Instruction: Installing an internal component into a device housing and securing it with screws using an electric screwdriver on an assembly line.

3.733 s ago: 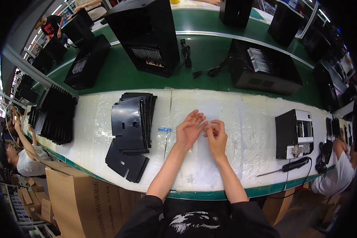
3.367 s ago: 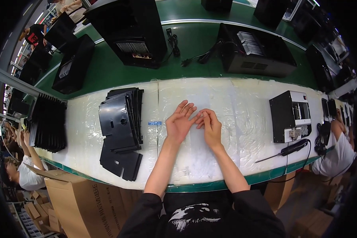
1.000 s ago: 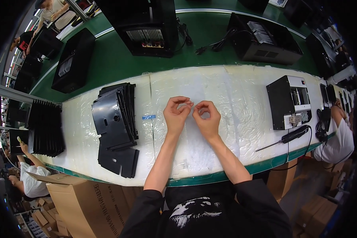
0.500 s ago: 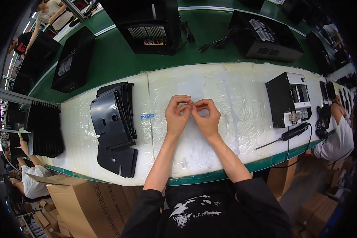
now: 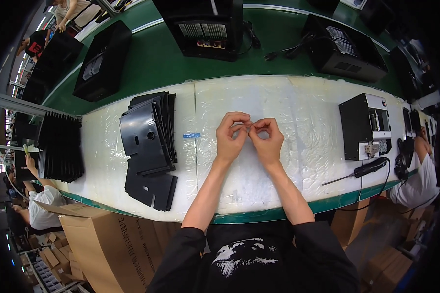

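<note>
Over the middle of the white, film-covered bench top (image 5: 249, 195), my left hand (image 5: 231, 139) and my right hand (image 5: 267, 141) meet at their fingertips. Thumb and index finger of each are pinched together. Whatever they hold, if anything, is too small to make out. Left of my hands lies a pile of flat black plastic panels (image 5: 144, 139), with a short strip of blue tape (image 5: 191, 135) between it and my left hand. A black electric screwdriver (image 5: 369, 168) rests on the right, beside a black and white benchtop machine (image 5: 349, 127).
Ribbed black parts (image 5: 61, 146) stand stacked at the bench's left end. Beyond the bench, a green surface (image 5: 146, 68) carries large black cabinets (image 5: 210, 29) and cables. A cardboard box (image 5: 93, 244) stands below the near left edge. Other people (image 5: 418, 173) are at both sides.
The whole scene has shifted a little to the right in the picture. My hands stay pinched together at the fingertips, with little visible change in their pose.
</note>
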A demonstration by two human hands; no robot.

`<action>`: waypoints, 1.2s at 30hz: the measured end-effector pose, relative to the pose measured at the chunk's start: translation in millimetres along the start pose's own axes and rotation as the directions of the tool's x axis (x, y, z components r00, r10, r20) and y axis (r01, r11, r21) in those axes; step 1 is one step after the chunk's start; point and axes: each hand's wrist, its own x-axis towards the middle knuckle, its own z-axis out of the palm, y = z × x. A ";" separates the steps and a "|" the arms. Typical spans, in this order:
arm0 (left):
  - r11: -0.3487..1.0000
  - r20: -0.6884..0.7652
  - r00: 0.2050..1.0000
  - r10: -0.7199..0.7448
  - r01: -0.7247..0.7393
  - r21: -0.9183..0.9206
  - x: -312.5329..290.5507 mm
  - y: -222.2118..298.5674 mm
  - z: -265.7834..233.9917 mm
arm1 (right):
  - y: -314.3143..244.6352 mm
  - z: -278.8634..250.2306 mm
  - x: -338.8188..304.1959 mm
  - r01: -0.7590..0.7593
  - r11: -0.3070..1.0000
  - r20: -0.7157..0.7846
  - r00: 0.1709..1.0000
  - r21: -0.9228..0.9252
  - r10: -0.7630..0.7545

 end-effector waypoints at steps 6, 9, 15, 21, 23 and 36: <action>1.000 0.018 1.000 -0.007 0.008 -0.030 -0.1 1.4 -0.6 | 0.5 1.4 1.7 -0.012 0.997 -0.020 1.000 0.077 0.013; 0.999 0.022 1.000 -0.019 0.020 -0.045 -1.9 -0.1 -2.5 | 0.3 1.4 -0.7 -0.027 0.996 -0.010 1.000 0.086 0.028; 0.998 0.033 0.999 -0.026 0.027 -0.048 -0.9 0.1 -1.5 | 1.2 0.1 0.2 -0.030 0.995 -0.020 0.999 0.092 0.032; 0.997 0.048 0.998 -0.044 0.047 -0.061 -2.2 0.2 -3.5 | -2.2 0.2 -0.2 -0.045 0.995 -0.021 0.999 0.085 0.047; 0.997 0.047 0.998 -0.048 0.051 -0.064 -1.8 0.3 -3.7 | 1.7 0.3 0.5 -0.038 0.996 -0.023 0.999 0.080 0.040; 0.815 -0.043 0.941 -0.337 0.268 -0.514 6.9 2.2 -15.1 | 1.5 -1.0 2.9 -0.091 0.994 0.033 0.995 0.057 0.089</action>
